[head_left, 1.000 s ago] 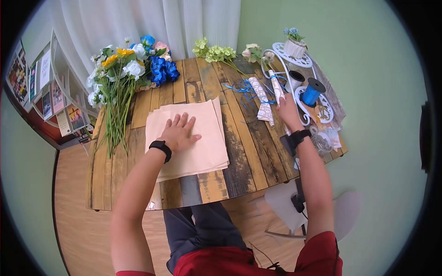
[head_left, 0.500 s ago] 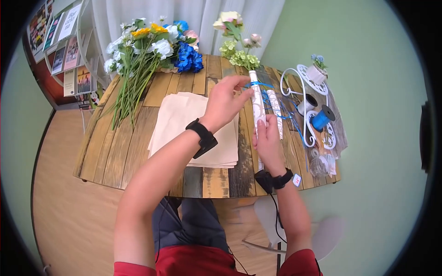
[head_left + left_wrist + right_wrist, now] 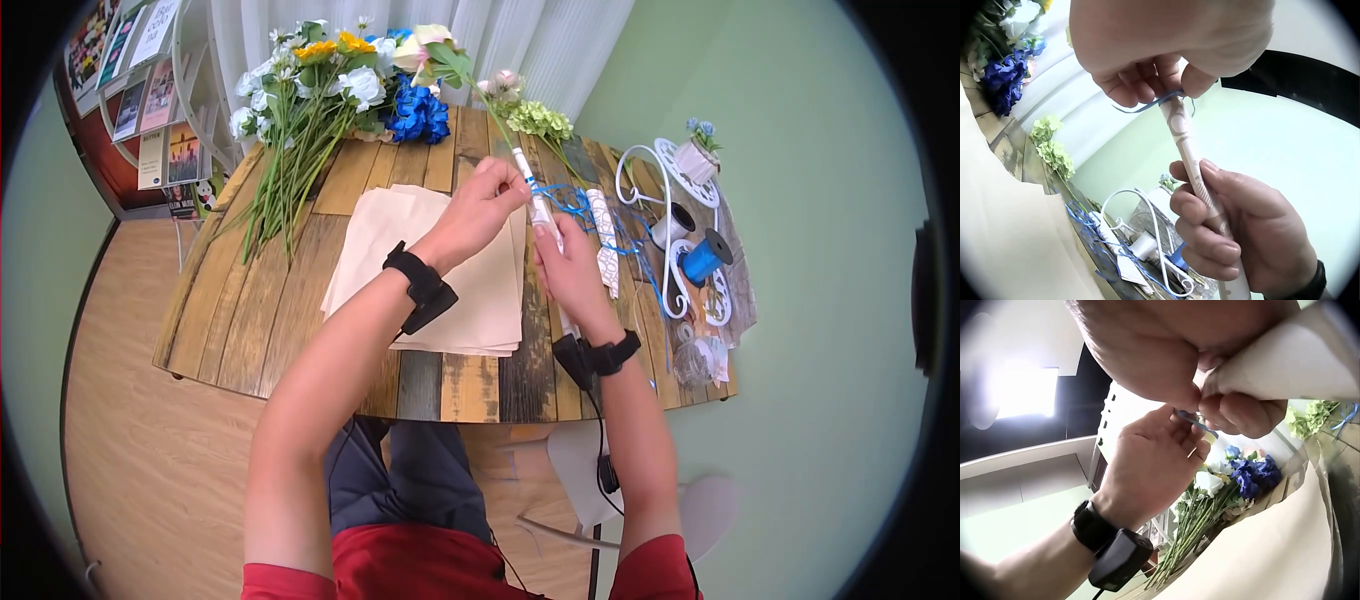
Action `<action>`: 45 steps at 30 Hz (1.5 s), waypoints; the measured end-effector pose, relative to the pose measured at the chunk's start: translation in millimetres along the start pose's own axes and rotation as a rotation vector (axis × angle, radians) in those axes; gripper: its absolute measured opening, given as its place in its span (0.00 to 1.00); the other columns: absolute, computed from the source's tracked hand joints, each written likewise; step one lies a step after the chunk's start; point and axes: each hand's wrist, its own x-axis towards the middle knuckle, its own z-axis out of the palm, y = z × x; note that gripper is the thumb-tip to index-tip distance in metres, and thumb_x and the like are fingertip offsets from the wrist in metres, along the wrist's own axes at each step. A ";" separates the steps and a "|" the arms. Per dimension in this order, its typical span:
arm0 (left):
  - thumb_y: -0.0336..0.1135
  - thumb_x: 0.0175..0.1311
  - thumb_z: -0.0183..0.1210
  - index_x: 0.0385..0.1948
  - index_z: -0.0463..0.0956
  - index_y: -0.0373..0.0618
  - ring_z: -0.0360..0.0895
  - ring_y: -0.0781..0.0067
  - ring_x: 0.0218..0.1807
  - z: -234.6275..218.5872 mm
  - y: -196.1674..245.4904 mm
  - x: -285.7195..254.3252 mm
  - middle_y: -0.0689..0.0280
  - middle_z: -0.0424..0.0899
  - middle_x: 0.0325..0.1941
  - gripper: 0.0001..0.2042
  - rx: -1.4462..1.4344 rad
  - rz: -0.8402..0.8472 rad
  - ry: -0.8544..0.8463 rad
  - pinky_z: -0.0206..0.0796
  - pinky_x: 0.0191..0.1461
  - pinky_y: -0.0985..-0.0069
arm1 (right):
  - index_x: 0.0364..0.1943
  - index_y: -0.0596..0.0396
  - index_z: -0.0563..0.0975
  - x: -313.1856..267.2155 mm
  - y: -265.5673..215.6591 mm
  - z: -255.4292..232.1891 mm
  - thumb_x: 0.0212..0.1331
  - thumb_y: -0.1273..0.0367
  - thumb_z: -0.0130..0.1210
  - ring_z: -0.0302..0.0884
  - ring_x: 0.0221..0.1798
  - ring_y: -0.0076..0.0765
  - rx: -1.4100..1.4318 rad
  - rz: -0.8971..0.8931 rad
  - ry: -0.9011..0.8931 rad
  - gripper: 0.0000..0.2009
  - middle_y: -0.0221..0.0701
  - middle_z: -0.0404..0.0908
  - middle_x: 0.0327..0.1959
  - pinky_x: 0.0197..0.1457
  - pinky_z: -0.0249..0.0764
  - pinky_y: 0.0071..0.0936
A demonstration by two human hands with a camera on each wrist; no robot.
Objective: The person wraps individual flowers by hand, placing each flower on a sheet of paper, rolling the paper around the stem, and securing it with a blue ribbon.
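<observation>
My right hand (image 3: 572, 268) grips a thin roll of white patterned paper (image 3: 1200, 178), its fingers and thumb curled round the shaft. A stem bearing a pale cream-pink flower (image 3: 433, 36) rises from the roll's upper end. Just below that end, my left hand (image 3: 480, 205) pinches a thin blue ribbon (image 3: 1154, 103) that crosses the roll. In the left wrist view the top of the roll is hidden behind the left fingers. A second patterned paper roll (image 3: 604, 240) with blue ribbon lies on the table to the right.
Stacked beige paper sheets (image 3: 450, 320) lie below the hands. Behind them at left is a long-stemmed pile of flowers (image 3: 300, 160). Green hydrangea (image 3: 540, 120) lies at the back. On the right stand a white wire rack (image 3: 665, 230) and a blue ribbon spool (image 3: 706, 257).
The left hand left the beige sheets and came to the ribbon. The right hand lifted the paper roll with its flower from beside the rack, and the roll now tilts left.
</observation>
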 end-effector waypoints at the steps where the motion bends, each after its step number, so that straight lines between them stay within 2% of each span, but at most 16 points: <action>1: 0.35 0.66 0.58 0.32 0.72 0.41 0.69 0.77 0.42 -1.3 0.9 -1.7 0.68 0.68 0.41 0.08 0.000 -0.001 -0.001 0.64 0.49 0.77 | 0.42 0.62 0.74 3.7 -2.1 0.1 0.69 0.65 0.48 0.74 0.26 0.32 -0.033 -0.019 -0.036 0.12 0.34 0.78 0.25 0.32 0.68 0.30; 4: 0.37 0.64 0.60 0.32 0.72 0.42 0.65 0.77 0.40 -7.7 4.1 -8.1 0.69 0.66 0.39 0.09 0.041 -0.068 -0.067 0.61 0.47 0.77 | 0.40 0.61 0.76 9.9 1.6 5.5 0.69 0.64 0.48 0.74 0.26 0.32 -0.081 -0.085 -0.057 0.12 0.33 0.78 0.24 0.32 0.68 0.30; 9: 0.38 0.62 0.63 0.28 0.75 0.43 0.63 0.79 0.38 -26.5 18.3 -19.7 0.70 0.64 0.34 0.10 0.344 0.055 -0.090 0.58 0.42 0.79 | 0.40 0.59 0.76 4.4 -0.7 6.5 0.69 0.64 0.48 0.74 0.25 0.35 -0.171 -0.110 -0.067 0.12 0.36 0.76 0.22 0.32 0.67 0.34; 10: 0.38 0.62 0.63 0.28 0.75 0.43 0.63 0.79 0.38 -27.1 15.7 -19.6 0.70 0.64 0.34 0.10 0.344 0.054 -0.090 0.58 0.42 0.79 | 0.39 0.60 0.76 2.9 -2.0 6.3 0.69 0.65 0.48 0.75 0.25 0.41 -0.218 -0.109 -0.064 0.11 0.40 0.77 0.22 0.32 0.68 0.36; 13: 0.39 0.63 0.63 0.27 0.78 0.43 0.64 0.81 0.36 -28.2 13.3 -17.4 0.71 0.69 0.34 0.10 0.175 0.012 -0.025 0.58 0.41 0.80 | 0.39 0.60 0.75 0.8 -0.1 9.0 0.68 0.65 0.48 0.77 0.27 0.52 -0.313 -0.143 -0.036 0.11 0.47 0.77 0.23 0.32 0.68 0.42; 15: 0.39 0.64 0.62 0.32 0.80 0.44 0.66 0.83 0.35 -28.2 19.4 -13.6 0.72 0.77 0.35 0.09 -0.295 -0.196 -0.101 0.60 0.40 0.81 | 0.39 0.61 0.75 0.5 1.2 10.0 0.68 0.65 0.48 0.77 0.29 0.57 -0.364 -0.179 -0.010 0.11 0.50 0.77 0.23 0.33 0.69 0.45; 19: 0.39 0.64 0.62 0.34 0.80 0.44 0.69 0.85 0.34 -23.3 33.3 -9.5 0.72 0.82 0.35 0.08 -0.234 -0.279 -0.137 0.61 0.38 0.83 | 0.39 0.61 0.75 -0.9 -0.4 9.3 0.68 0.65 0.48 0.77 0.31 0.62 -0.368 -0.124 0.020 0.12 0.53 0.77 0.24 0.34 0.69 0.47; 21: 0.40 0.65 0.62 0.38 0.81 0.44 0.71 0.84 0.34 -23.2 36.5 -7.4 0.72 0.81 0.33 0.10 -0.216 -0.281 0.157 0.63 0.36 0.82 | 0.39 0.61 0.75 -1.2 2.6 8.0 0.68 0.65 0.48 0.77 0.31 0.61 -0.349 -0.140 0.061 0.12 0.53 0.77 0.24 0.33 0.69 0.47; 24: 0.36 0.62 0.63 0.39 0.81 0.43 0.71 0.83 0.34 -18.1 22.3 -11.6 0.71 0.80 0.33 0.08 -0.081 -0.336 0.150 0.64 0.35 0.80 | 0.39 0.61 0.75 1.6 11.5 4.4 0.68 0.65 0.48 0.77 0.27 0.55 -0.312 -0.146 0.081 0.12 0.49 0.77 0.22 0.32 0.69 0.44; 25: 0.36 0.62 0.63 0.39 0.81 0.43 0.71 0.83 0.34 -13.6 21.1 -17.1 0.71 0.80 0.33 0.08 -0.082 -0.334 0.150 0.64 0.35 0.80 | 0.39 0.61 0.75 1.0 9.6 3.9 0.69 0.65 0.48 0.75 0.24 0.47 -0.263 -0.147 0.068 0.12 0.43 0.76 0.21 0.31 0.69 0.41; 27: 0.32 0.58 0.66 0.41 0.81 0.45 0.70 0.80 0.32 -2.0 18.0 -29.1 0.70 0.78 0.32 0.10 0.305 0.145 0.168 0.65 0.35 0.78 | 0.39 0.60 0.75 0.6 7.4 4.0 0.69 0.65 0.47 0.74 0.22 0.40 -0.211 -0.147 0.058 0.12 0.37 0.76 0.20 0.30 0.68 0.38; 29: 0.30 0.56 0.66 0.41 0.81 0.45 0.70 0.78 0.31 3.7 19.3 -30.7 0.69 0.76 0.32 0.11 0.351 0.155 0.157 0.65 0.36 0.77 | 0.40 0.59 0.75 -0.5 5.4 5.5 0.71 0.65 0.46 0.67 0.19 0.23 0.049 -0.048 -0.081 0.11 0.25 0.71 0.19 0.25 0.64 0.27; 32: 0.29 0.56 0.67 0.39 0.80 0.45 0.69 0.75 0.30 9.0 17.5 -28.6 0.67 0.74 0.32 0.10 0.375 0.164 0.129 0.65 0.36 0.76 | 0.42 0.57 0.73 -7.7 -6.5 5.0 0.72 0.64 0.45 0.61 0.16 0.15 0.202 0.085 -0.174 0.11 0.20 0.67 0.19 0.19 0.59 0.20; 37: 0.31 0.58 0.66 0.33 0.78 0.43 0.70 0.75 0.32 7.9 12.4 -29.4 0.67 0.74 0.33 0.07 0.380 0.282 0.066 0.65 0.36 0.76 | 0.43 0.55 0.72 -9.2 -8.1 -5.9 0.73 0.63 0.45 0.58 0.13 0.13 0.372 0.142 -0.160 0.10 0.21 0.68 0.20 0.13 0.55 0.16; 42: 0.34 0.62 0.65 0.30 0.75 0.43 0.72 0.76 0.36 -1.0 7.9 -34.7 0.68 0.74 0.36 0.08 0.307 0.076 -0.158 0.67 0.36 0.77 | 0.41 0.53 0.72 -4.7 -1.3 -15.7 0.73 0.62 0.45 0.58 0.13 0.14 0.481 0.131 -0.202 0.10 0.22 0.69 0.22 0.13 0.55 0.16; 45: 0.34 0.63 0.64 0.29 0.75 0.43 0.73 0.75 0.37 -2.3 5.0 -35.3 0.68 0.75 0.37 0.08 0.290 0.066 -0.202 0.67 0.36 0.76 | 0.40 0.53 0.72 -4.5 0.2 -17.7 0.73 0.62 0.46 0.58 0.13 0.14 0.461 0.146 -0.159 0.10 0.22 0.69 0.21 0.13 0.55 0.16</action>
